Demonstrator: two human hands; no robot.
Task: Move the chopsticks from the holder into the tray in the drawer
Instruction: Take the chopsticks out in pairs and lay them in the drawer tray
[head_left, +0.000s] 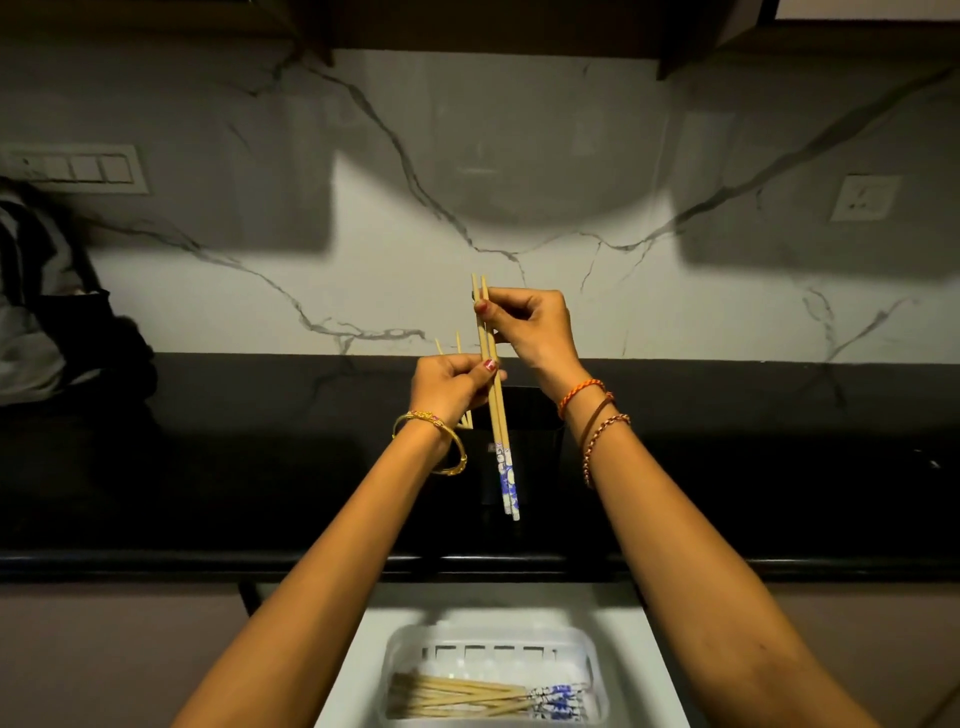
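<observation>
A pair of wooden chopsticks (497, 415) with blue-and-white patterned ends hangs nearly upright above the black holder (535, 447) on the counter. My right hand (530, 327) pinches the pair near its thin top end. My left hand (452, 387) grips the same pair lower down with thumb and fingers. Behind my left hand, thin tips of other chopsticks (457, 345) stick up; whether they stand in the holder or sit in my left hand I cannot tell. Below, the white tray (493, 642) in the open drawer (363, 644) holds several chopsticks (467, 696) lying flat.
The black countertop (234, 467) runs left to right, with a marble wall (675, 312) behind it. A grey and dark object (47, 312) sits at the far left of the counter. Wall switches (78, 169) and a socket (865, 197) are on the wall.
</observation>
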